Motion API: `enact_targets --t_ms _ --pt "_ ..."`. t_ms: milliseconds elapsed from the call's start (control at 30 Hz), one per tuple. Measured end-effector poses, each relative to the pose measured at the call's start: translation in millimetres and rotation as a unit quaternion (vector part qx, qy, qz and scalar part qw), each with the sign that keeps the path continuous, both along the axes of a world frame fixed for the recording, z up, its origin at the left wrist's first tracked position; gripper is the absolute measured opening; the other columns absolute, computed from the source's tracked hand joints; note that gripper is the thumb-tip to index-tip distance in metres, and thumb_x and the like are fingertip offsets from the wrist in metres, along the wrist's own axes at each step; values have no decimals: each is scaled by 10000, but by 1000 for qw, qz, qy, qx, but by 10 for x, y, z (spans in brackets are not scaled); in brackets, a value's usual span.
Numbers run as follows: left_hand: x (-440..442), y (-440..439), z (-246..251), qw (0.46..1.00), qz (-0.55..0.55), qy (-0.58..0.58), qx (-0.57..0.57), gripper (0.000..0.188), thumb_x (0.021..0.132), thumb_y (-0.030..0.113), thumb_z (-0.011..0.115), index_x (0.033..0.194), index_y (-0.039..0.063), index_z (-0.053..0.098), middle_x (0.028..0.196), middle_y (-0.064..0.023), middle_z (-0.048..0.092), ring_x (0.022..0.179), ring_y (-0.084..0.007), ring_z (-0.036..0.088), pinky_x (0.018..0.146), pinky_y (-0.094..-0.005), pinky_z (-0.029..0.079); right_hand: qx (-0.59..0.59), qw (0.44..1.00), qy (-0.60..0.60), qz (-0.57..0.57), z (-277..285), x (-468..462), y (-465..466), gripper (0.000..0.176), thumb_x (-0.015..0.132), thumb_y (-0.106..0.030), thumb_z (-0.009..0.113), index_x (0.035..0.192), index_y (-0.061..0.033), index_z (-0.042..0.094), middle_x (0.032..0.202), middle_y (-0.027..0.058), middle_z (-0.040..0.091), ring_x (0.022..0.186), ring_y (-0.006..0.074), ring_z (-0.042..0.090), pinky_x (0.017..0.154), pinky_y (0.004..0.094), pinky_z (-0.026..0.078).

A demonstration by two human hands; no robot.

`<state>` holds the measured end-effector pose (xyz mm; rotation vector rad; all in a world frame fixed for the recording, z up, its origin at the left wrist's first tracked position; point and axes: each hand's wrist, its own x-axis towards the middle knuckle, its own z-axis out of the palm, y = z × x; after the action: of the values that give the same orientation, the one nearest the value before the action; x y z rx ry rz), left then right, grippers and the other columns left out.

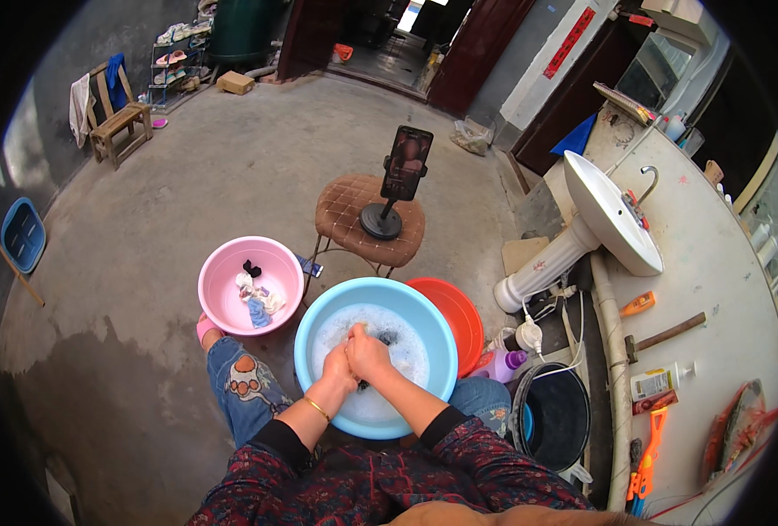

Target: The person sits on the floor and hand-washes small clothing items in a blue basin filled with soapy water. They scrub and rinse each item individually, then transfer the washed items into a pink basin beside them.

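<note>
A light blue plastic basin (310,394) full of sudsy water (405,384) stands between my knees. My left hand (338,369) and my right hand (368,355) are pressed together over the suds, fingers curled in. Dark wet cloth (384,337) shows beyond my right hand and again below the wrists; the part between my palms is hidden. A gold-coloured bangle (317,408) circles my left wrist. Ahead and to the left, a pink basin (215,289) holds several small garments, among them a black piece (251,267) and a blue piece (258,313).
A red basin (464,315) sits partly behind the blue one. Ahead, a padded stool (336,210) carries a phone (409,163) on a stand. To the right are a purple-capped bottle (504,363), a black bucket (563,414), a power cord (581,335) and a pedestal washbasin (599,210).
</note>
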<state>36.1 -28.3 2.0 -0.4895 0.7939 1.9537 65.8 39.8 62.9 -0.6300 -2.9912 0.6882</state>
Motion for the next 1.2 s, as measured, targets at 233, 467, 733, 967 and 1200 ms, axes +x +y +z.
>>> enact_targets --t_ms 233,467,733,967,1200 --pt "43 30 43 997 72 9 25 194 903 283 420 832 129 513 745 -52 561 615 -177 543 388 -310 363 -81 988 106 76 85 198 -223 172 874 -198 374 978 -76 436 737 233 604 699 427 582 658 517 439" --pt "30 68 100 999 -3 -21 47 205 909 308 411 853 129 493 753 -42 547 586 -155 515 367 -287 311 -26 999 24 -19 -298 -29 341 190 883 -213 363 976 -68 445 762 247 596 728 441 566 670 520 424" --pt "-70 42 133 984 149 -43 -86 209 900 256 400 764 109 460 675 -34 512 505 -131 435 356 -274 275 -51 997 63 9 -807 84 397 221 874 -246 419 934 -41 475 922 241 555 878 409 545 769 471 432" --pt "-51 46 2 982 86 -32 -163 199 872 200 422 899 53 554 765 -83 557 600 -202 494 540 -327 426 -114 992 26 -51 -638 20 381 208 808 -205 495 953 -58 510 883 209 597 847 383 568 741 452 448" --pt "-71 109 -420 973 30 -15 227 245 886 240 395 979 66 540 883 -100 593 803 -244 588 711 -368 480 -171 970 147 85 -13 302 -201 182 846 -214 465 951 -69 495 791 198 596 768 379 582 686 454 458"
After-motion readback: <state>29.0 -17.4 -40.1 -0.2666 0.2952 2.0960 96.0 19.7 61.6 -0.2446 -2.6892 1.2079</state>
